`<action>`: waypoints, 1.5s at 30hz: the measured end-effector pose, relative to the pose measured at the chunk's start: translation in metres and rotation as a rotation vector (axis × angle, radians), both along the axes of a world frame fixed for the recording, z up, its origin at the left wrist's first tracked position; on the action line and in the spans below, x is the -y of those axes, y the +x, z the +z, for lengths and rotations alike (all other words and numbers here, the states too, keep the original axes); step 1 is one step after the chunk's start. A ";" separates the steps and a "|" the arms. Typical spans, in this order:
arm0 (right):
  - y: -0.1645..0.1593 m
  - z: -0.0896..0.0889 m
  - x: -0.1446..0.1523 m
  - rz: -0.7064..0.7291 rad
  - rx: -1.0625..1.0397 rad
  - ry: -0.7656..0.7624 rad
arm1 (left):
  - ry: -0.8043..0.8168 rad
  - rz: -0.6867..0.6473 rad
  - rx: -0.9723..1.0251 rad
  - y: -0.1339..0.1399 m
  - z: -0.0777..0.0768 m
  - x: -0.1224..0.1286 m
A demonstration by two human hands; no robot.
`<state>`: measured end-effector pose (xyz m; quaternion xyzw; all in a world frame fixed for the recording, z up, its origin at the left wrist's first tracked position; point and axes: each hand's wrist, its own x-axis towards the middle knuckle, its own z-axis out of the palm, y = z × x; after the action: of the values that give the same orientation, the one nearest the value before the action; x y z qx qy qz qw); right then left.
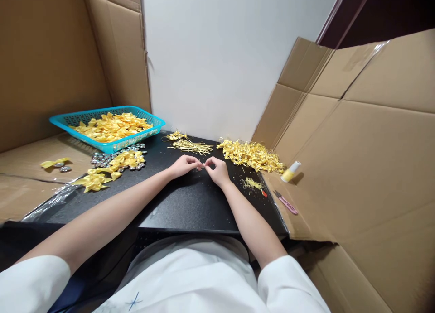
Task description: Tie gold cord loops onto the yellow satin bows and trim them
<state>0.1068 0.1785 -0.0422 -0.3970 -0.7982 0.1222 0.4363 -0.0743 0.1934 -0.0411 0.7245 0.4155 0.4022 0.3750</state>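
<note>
My left hand and my right hand meet over the middle of the black table, fingertips pinched close together. Between them is something small that looks partly metallic, too small to name. Just beyond the hands lies a bundle of thin yellow ties. To the right of my right hand is a large heap of yellow ribbon bows with ties on them. On the left, loose yellow bows lie among several shiny silver bells or beads.
A blue plastic basket full of yellow bows stands at the back left. Pink thread snips, a white and yellow bottle and yellow clippings lie on the right. Cardboard walls enclose both sides.
</note>
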 end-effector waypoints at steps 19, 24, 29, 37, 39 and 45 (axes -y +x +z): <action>-0.009 -0.006 0.000 -0.113 -0.189 0.031 | 0.035 -0.052 0.112 0.006 0.002 0.006; -0.005 -0.008 -0.006 0.112 -0.421 -0.108 | -0.133 -0.149 0.133 0.001 0.003 0.004; -0.004 -0.008 -0.007 0.227 -0.494 -0.284 | -0.171 -0.232 0.107 -0.004 0.000 0.000; -0.004 -0.007 -0.006 0.288 -0.593 -0.412 | -0.156 -0.270 0.023 -0.006 0.000 0.001; -0.004 -0.007 -0.005 0.298 -0.606 -0.428 | -0.158 -0.286 0.022 -0.005 0.002 0.003; -0.002 -0.005 -0.004 0.317 -0.580 -0.492 | -0.157 -0.308 -0.007 -0.004 0.008 0.007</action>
<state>0.1049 0.1823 -0.0470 -0.3108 -0.6404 0.4821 0.5108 -0.0784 0.1861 -0.0334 0.7496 0.3310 0.3037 0.4862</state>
